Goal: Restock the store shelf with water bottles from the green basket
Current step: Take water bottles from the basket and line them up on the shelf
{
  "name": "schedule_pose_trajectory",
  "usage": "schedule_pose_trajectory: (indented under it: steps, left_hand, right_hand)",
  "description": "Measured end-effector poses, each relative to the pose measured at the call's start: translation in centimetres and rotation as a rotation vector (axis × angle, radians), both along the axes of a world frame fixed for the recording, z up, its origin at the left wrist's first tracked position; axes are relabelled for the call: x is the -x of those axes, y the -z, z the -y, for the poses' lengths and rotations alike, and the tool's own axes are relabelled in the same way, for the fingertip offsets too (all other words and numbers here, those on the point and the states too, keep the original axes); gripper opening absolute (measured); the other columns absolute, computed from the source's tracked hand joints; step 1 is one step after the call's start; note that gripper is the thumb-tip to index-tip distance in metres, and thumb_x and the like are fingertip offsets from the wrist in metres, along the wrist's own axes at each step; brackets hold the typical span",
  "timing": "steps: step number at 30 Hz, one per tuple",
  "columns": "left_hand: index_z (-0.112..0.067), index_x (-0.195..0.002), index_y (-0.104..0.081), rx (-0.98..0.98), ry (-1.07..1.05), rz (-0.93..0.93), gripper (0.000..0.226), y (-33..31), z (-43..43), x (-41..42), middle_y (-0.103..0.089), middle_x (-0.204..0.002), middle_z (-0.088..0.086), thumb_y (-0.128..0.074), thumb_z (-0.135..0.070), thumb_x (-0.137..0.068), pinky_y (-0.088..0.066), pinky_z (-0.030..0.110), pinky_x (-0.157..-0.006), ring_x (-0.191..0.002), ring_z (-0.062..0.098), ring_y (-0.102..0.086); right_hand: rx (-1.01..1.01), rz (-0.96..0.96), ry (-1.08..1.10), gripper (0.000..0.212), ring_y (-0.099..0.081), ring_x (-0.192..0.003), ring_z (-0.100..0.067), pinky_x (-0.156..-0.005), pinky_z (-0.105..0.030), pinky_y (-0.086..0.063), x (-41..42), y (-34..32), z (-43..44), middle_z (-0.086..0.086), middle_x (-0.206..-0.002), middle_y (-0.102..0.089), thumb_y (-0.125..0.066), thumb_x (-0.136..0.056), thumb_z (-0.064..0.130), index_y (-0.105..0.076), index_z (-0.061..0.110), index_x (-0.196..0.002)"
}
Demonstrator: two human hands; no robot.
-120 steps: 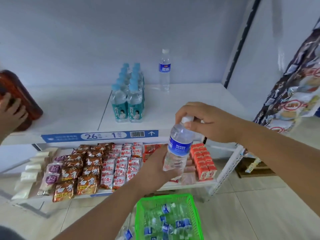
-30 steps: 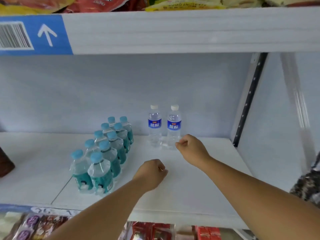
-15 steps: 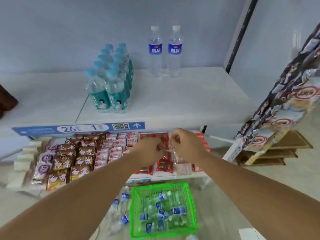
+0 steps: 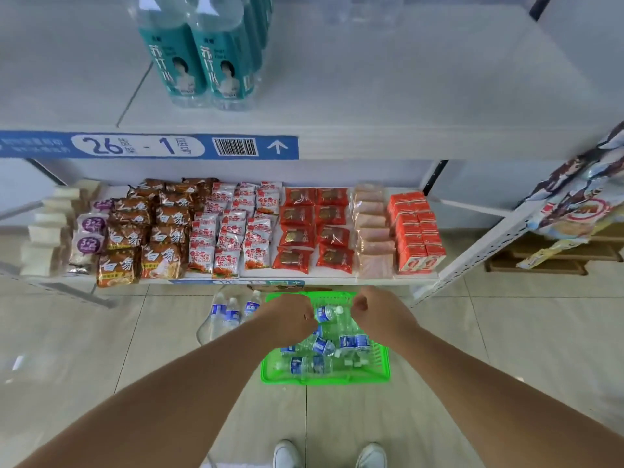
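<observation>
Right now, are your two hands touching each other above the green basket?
Apart. The head view shows a gap between left hand and right hand, with a water bottle in the green basket visible through it.

A: Where is there room on the upper shelf (image 4: 422,96)?
B: Across the top centre and right of the frame, where the white board is bare. The teal-labelled bottles (image 4: 202,62) block the upper left-centre.
A: And down at the green basket (image 4: 324,381)?
B: Its top is open, with water bottles (image 4: 324,346) jumbled inside. A few loose bottles (image 4: 229,315) sit just left of it on the floor. The lower shelf's front edge (image 4: 337,276) runs close above its far rim, and hanging snack bags (image 4: 574,204) crowd the right edge.
</observation>
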State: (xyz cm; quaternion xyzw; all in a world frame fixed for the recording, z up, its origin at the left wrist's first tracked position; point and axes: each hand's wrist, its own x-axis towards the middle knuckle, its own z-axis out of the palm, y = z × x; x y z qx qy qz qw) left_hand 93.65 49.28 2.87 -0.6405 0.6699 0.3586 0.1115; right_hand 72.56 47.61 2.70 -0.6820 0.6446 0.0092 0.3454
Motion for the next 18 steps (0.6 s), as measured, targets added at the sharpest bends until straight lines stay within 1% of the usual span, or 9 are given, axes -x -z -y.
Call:
schedule_pose_trajectory:
  steps: [2, 4, 7, 11, 13, 15, 18]
  left_hand:
    - [-0.030, -0.105, -0.067, -0.011, 0.023, 0.035, 0.026, 4.1, 0.2, -0.1, -0.070, -0.110, -0.006, -0.051, -0.045, -0.092, -0.057, 0.037, -0.085, -0.099, 0.021, -0.066]
    - [-0.030, -0.111, -0.067, -0.013, 0.029, 0.069, 0.027, 9.1, 0.7, 0.1, -0.068, -0.116, -0.007, -0.052, -0.044, -0.093, -0.055, 0.036, -0.088, -0.105, 0.022, -0.066]
    - [-0.029, -0.114, -0.067, -0.050, 0.012, 0.054, 0.029, 18.9, 1.4, 0.6, -0.068, -0.120, -0.003, -0.054, -0.042, -0.092, -0.055, 0.037, -0.091, -0.108, 0.024, -0.065]
    - [-0.027, -0.113, -0.066, -0.096, 0.007, 0.073, 0.028, 32.9, 1.8, 1.3, -0.067, -0.121, -0.002, -0.055, -0.038, -0.090, -0.056, 0.038, -0.091, -0.108, 0.024, -0.066]
    - [-0.026, -0.115, -0.066, -0.099, 0.008, 0.070, 0.028, 39.7, 2.3, 1.5, -0.066, -0.121, -0.001, -0.055, -0.038, -0.091, -0.057, 0.040, -0.091, -0.107, 0.024, -0.065]
    - [-0.025, -0.117, -0.065, -0.099, -0.013, 0.074, 0.030, 45.6, 2.5, 1.9, -0.066, -0.122, 0.000, -0.056, -0.037, -0.092, -0.057, 0.040, -0.090, -0.105, 0.024, -0.066]
    - [-0.025, -0.118, -0.065, -0.125, -0.025, 0.053, 0.030, 52.5, 2.2, 2.4, -0.066, -0.122, 0.000, -0.057, -0.036, -0.091, -0.058, 0.038, -0.086, -0.102, 0.025, -0.067]
  right_hand:
    - [-0.037, -0.008, 0.021, 0.010, -0.067, -0.071, -0.016, -0.070, -0.033, -0.056, 0.0, 4.0, 0.4, 0.009, -0.082, -0.066, -0.054, -0.093, 0.033, -0.060, 0.026, -0.092]
    - [-0.055, -0.011, 0.027, 0.007, -0.066, -0.071, -0.018, -0.067, -0.032, -0.054, 0.0, 9.0, 0.8, 0.008, -0.082, -0.066, -0.054, -0.092, 0.032, -0.058, 0.026, -0.090]
    - [-0.082, -0.030, 0.029, 0.003, -0.063, -0.075, -0.019, -0.065, -0.030, -0.046, -0.2, 18.6, 1.3, 0.007, -0.088, -0.066, -0.054, -0.090, 0.030, -0.056, 0.028, -0.088]
    - [-0.123, -0.069, 0.022, 0.005, -0.059, -0.076, -0.022, -0.066, -0.030, -0.043, -0.4, 33.1, 1.4, 0.005, -0.086, -0.060, -0.055, -0.088, 0.026, -0.058, 0.026, -0.092]
    - [-0.137, -0.075, 0.018, 0.005, -0.060, -0.078, -0.022, -0.066, -0.029, -0.042, -0.4, 40.0, 1.5, 0.003, -0.088, -0.062, -0.056, -0.089, 0.024, -0.059, 0.024, -0.094]
    - [-0.172, -0.074, 0.015, 0.010, -0.064, -0.087, -0.024, -0.070, -0.029, -0.046, -0.3, 46.4, 1.5, -0.002, -0.097, -0.067, -0.059, -0.091, 0.024, -0.061, 0.022, -0.100]
    - [-0.239, -0.119, -0.013, 0.024, -0.064, -0.106, -0.030, -0.082, -0.032, -0.050, -0.2, 54.0, 1.2, -0.010, -0.116, -0.068, -0.063, -0.093, 0.025, -0.060, 0.016, -0.115]
